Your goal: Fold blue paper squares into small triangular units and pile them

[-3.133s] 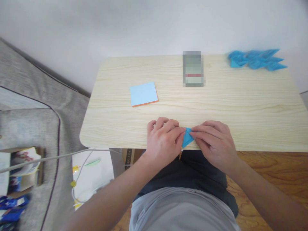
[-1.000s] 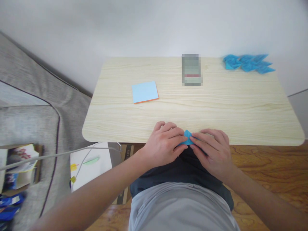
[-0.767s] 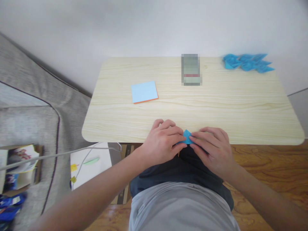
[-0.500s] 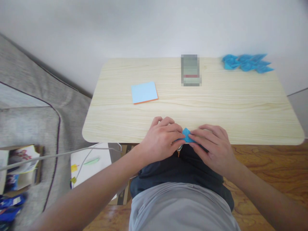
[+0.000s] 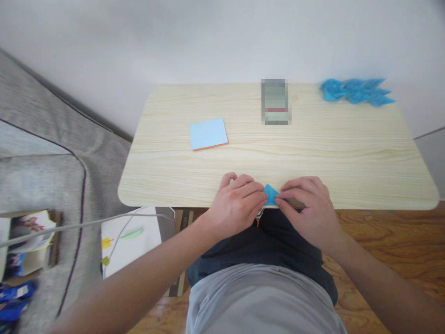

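A small folded piece of blue paper lies at the near edge of the light wooden table. My left hand pinches its left side with curled fingers. My right hand presses on its right side, fingers bent and closed over it. Only a small blue tip shows between the two hands; the rest is hidden under my fingers.
A pad of light blue square paper with an orange edge lies at the table's left middle. A blurred rectangular object sits at the back centre. A pile of folded blue paper pieces lies at the back right. A grey sofa stands left.
Both hands stay on the blue paper at the table's edge. My right fingers have curled in tighter on it, and the visible blue tip has grown smaller than three seconds ago.
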